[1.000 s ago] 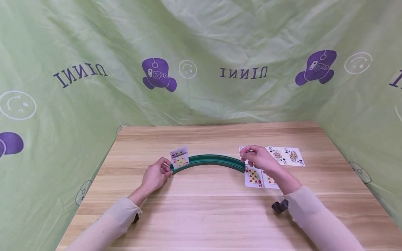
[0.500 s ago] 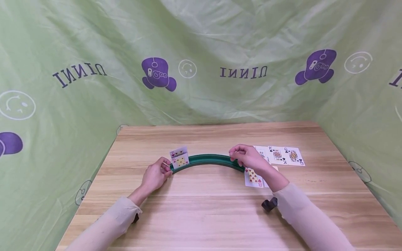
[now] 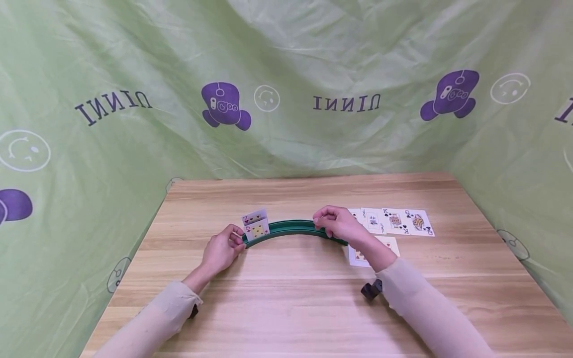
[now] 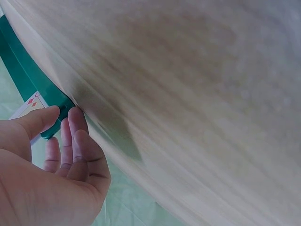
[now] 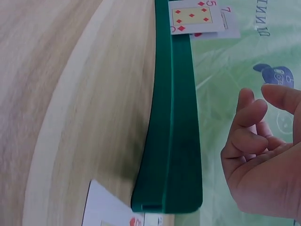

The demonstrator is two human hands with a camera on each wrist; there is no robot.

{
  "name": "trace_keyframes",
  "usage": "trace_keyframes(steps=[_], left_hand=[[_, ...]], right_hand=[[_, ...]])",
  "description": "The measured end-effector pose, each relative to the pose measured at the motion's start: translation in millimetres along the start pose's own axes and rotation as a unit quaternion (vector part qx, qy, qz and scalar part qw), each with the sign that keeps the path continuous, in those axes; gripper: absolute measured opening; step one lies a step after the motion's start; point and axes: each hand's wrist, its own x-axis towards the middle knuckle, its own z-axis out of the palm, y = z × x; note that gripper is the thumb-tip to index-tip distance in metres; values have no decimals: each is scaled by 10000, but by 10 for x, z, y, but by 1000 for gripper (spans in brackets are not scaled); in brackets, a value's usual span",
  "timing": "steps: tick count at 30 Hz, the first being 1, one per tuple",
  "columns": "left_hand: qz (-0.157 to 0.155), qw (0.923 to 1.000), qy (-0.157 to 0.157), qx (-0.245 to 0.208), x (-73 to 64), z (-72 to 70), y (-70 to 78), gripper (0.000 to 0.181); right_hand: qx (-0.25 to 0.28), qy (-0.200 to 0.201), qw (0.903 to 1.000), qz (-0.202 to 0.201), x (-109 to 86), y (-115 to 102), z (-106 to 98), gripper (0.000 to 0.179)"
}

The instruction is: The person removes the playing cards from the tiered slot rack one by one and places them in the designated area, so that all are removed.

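Note:
A curved green card holder (image 3: 291, 227) lies on the table. My left hand (image 3: 221, 250) pinches its left end between thumb and fingers, as the left wrist view also shows. In its slots at that end stand two playing cards, a five of diamonds (image 3: 257, 230) in front and a seven (image 3: 253, 218) behind it. Above the holder's right half hovers my right hand (image 3: 342, 223), its fingers loosely bent. Nothing shows between the thumb and fingers (image 5: 247, 115) in the right wrist view.
Right of the holder, face-up cards form a back row, including a king (image 3: 395, 222) and a queen (image 3: 418, 223). In front of them lie red-suited cards (image 3: 388, 243), partly hidden by my right forearm. A green printed curtain (image 3: 286, 139) surrounds the wooden table (image 3: 286, 298).
My right hand has moved left, from over the loose cards to over the holder's right half, uncovering more of the back row. My left hand and the standing cards have stayed still.

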Motion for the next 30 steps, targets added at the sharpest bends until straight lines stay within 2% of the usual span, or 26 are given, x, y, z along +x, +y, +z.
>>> trace_keyframes(steps=[9, 24, 30], left_hand=[[-12, 10000, 1, -4, 1, 0, 6, 28], [-15, 10000, -17, -16, 5, 9, -3, 27], [5, 10000, -10, 31, 4, -3, 1, 27]], right_hand=[[39, -51, 10000, -56, 40, -58, 140, 26], [35, -168, 9991, -393, 202, -123, 423, 22], [-49, -182, 9993, -318, 255, -149, 494, 20]])
